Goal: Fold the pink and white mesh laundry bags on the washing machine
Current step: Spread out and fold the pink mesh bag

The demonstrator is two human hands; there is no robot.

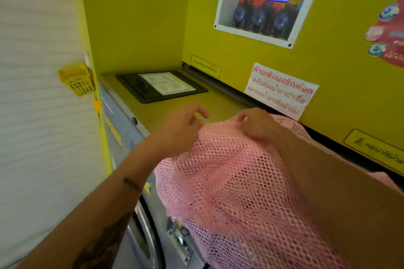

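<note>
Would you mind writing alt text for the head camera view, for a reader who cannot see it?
Two bare hands, left hand and right hand, pinch the far edge of a pink mesh laundry bag draped over the yellow-topped washing machine. Behind it, a yellow wall carries a white sign with red lettering.

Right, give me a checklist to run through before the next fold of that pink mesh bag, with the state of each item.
1. Left hand gripping the pink mesh laundry bag at its far edge: ok, thumb and fingers pinch the mesh.
2. Right hand gripping the same edge: ok, fingers curl into the mesh.
3. Bag spread flat: not ok, it is bunched and hangs over the washing machine's front edge.
4. Free room on the washing machine top to the left: ok, bare up to the black hatch.
5. White mesh bag within reach: cannot tell, none is visible.
</note>
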